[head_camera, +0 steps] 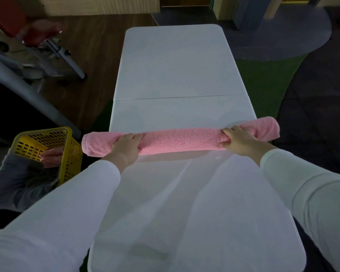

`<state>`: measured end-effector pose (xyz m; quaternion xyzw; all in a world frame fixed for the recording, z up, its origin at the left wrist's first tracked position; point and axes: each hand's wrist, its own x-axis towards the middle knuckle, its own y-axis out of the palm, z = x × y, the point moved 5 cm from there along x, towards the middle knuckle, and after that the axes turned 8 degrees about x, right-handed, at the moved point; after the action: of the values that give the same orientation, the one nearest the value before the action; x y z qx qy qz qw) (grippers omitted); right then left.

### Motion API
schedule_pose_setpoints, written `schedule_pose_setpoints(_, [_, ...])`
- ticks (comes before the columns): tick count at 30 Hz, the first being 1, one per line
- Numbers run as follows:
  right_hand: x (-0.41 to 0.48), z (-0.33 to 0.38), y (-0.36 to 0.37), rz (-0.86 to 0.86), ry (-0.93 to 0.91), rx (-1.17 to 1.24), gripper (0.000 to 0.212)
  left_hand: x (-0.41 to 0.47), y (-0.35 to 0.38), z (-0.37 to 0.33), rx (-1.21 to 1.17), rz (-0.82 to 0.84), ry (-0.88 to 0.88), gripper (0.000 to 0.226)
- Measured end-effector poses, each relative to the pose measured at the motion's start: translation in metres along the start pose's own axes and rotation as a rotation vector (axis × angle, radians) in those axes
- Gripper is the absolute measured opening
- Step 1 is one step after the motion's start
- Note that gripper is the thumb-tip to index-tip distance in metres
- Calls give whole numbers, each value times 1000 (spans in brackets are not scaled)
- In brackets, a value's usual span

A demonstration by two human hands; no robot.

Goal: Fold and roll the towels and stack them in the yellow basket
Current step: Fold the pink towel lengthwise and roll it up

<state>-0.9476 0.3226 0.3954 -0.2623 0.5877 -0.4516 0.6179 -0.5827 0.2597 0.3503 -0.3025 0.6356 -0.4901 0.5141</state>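
A pink towel (181, 140), seemingly fully rolled, is gripped across the white table (175, 65), left hand (126, 148) and right hand (238, 142) fingers curled around it, not yet placed in the yellow basket (71, 152) at the left.

The single head-worn wide-angle camera looked forward and down from close above the near end of the white surface (177, 65), which stretched toward twelve o'clock.
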Motion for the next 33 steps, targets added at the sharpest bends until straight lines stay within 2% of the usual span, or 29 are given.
schedule_pose_setpoints(3, [-17,2,2,22,-37,-50,59,-16,0,-6,8,-6,20,61])
schedule_pose_setpoints(11, [-74,-2,42,64,-156,22,65,-93,13,-28,34,-25,139,61])
schedule_pose_setpoints(14, [-99,-2,62,92,-272,56,69,-129,24,-47,-30,-32,229,60])
schedule_pose_setpoints(17, [-117,7,78,174,-476,87,69,-155,35,-79,-107,-52,364,58])
schedule_pose_setpoints(20, [-125,17,78,192,-553,133,70,-168,38,-113,-146,-81,419,56])
schedule_pose_setpoints(22, [-127,17,75,153,-532,161,78,-172,37,-127,-144,-99,441,57])
schedule_pose_setpoints(25, [-127,4,63,18,-444,263,100,-173,34,-121,-137,-54,420,64])
schedule_pose_setpoints(28, [-121,-17,49,-102,-243,358,131,-169,25,-89,-120,-29,313,78])
schedule_pose_setpoints(29, [-118,-22,49,-88,-179,370,133,-167,21,-77,-94,-38,278,79])
schedule_pose_setpoints(30, [-115,-25,51,-47,-129,400,127,-164,17,-65,-50,-45,237,79])
schedule_pose_setpoints(33, [-108,-24,64,57,-98,527,112,-159,14,-38,78,-8,104,82])
